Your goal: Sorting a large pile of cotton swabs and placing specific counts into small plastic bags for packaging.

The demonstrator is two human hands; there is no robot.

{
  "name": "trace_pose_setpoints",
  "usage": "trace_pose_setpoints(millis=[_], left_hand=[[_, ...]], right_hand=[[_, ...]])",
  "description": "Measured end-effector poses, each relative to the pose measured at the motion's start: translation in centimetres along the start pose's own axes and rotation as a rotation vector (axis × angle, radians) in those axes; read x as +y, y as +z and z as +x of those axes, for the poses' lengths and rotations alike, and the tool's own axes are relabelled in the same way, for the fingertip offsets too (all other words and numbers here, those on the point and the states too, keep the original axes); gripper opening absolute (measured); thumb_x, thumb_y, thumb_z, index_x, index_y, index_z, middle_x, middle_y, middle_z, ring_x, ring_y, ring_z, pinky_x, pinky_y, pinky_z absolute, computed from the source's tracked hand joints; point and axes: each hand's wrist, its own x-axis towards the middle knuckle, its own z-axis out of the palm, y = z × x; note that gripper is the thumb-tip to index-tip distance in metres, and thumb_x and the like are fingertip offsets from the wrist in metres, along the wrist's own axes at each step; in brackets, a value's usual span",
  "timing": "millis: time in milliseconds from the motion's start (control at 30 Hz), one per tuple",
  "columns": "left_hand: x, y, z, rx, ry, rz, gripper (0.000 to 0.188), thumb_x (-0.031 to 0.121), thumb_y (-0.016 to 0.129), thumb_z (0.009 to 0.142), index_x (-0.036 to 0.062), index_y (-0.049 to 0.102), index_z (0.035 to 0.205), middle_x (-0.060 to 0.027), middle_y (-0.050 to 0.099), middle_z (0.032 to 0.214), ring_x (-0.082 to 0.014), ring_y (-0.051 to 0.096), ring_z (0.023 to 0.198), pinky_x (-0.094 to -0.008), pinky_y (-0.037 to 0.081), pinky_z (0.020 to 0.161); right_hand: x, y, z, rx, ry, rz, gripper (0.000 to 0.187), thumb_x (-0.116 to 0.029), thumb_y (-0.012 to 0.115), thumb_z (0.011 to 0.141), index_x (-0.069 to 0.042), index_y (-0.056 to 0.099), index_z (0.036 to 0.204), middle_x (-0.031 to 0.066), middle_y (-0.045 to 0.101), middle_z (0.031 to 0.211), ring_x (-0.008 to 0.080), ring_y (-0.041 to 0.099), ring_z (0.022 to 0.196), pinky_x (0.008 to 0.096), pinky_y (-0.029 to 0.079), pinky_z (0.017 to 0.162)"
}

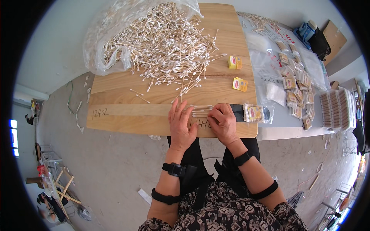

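Observation:
A small row of cotton swabs [201, 111] lies side by side on the wooden table near its front edge. At the row's left end is my left hand [180, 127], fingers stretched and apart, holding nothing. My right hand [224, 125] is curled at the right end, thumb and fingertips pinched together over the swabs; what they grip is hidden. Just right of that hand, a clear bag [266, 114] holds a row of swabs with a yellow card [254, 112]. A dark flat piece [237, 112] lies between this pack and my right hand.
A large heap of loose cotton swabs [165, 46] spills from a clear plastic bag [94, 50] at the back left. Two stacks of yellow cards [235, 62] [239, 84] lie near the right edge. Filled packs [296, 94] and stacked bundles [337, 109] cover the adjoining grey surface.

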Motion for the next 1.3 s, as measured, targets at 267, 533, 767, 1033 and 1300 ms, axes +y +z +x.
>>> trace_pose_setpoints(millis=[267,533,767,1033,1300], left_hand=[[0.01,0.1,-0.03,0.036,-0.035,-0.039,0.041,0.003,0.073,0.07,0.0052,0.066,0.11,-0.0106,0.053,0.137,-0.036,0.035,0.139,-0.0464,0.03,0.113],[-0.03,0.3,0.02,0.045,-0.036,-0.029,0.037,0.003,0.073,0.07,0.0055,0.067,0.106,-0.0102,0.054,0.136,-0.0358,0.035,0.139,-0.0462,0.03,0.113],[0.03,0.37,0.07,0.045,-0.04,-0.01,0.038,0.004,0.075,0.069,0.0068,0.068,0.106,-0.0102,0.054,0.135,-0.0367,0.035,0.139,-0.0465,0.031,0.113],[0.08,0.5,0.14,0.047,-0.052,0.022,0.038,0.01,0.075,0.071,0.0078,0.068,0.108,-0.0134,0.048,0.141,-0.0393,0.031,0.14,-0.048,0.028,0.113],[0.59,0.67,0.43,0.002,-0.062,0.095,0.034,0.021,0.076,0.076,0.01,0.069,0.108,-0.0147,0.046,0.143,-0.0401,0.027,0.141,-0.051,0.024,0.113]], right_hand=[[-0.07,-0.05,0.0,-0.009,0.032,0.033,0.011,-0.003,0.07,0.07,-0.004,0.063,0.079,0.0102,0.058,0.089,0.0314,0.057,0.084,0.0406,0.048,0.073],[-0.06,0.02,0.09,-0.02,0.039,0.01,0.01,-0.004,0.069,0.073,-0.004,0.064,0.081,0.0101,0.057,0.089,0.0314,0.057,0.084,0.0404,0.049,0.074],[0.08,0.04,0.04,-0.027,0.022,-0.009,0.01,-0.005,0.071,0.072,-0.005,0.067,0.081,0.0095,0.058,0.087,0.0304,0.057,0.084,0.04,0.048,0.074],[0.03,-0.03,0.07,-0.031,0.028,-0.002,0.01,-0.005,0.071,0.071,-0.004,0.067,0.08,0.0091,0.058,0.087,0.0302,0.057,0.084,0.0401,0.048,0.074],[0.0,0.01,0.07,-0.028,0.035,0.007,0.01,-0.005,0.071,0.071,-0.005,0.067,0.079,0.0089,0.058,0.086,0.0302,0.057,0.084,0.0403,0.048,0.074]])
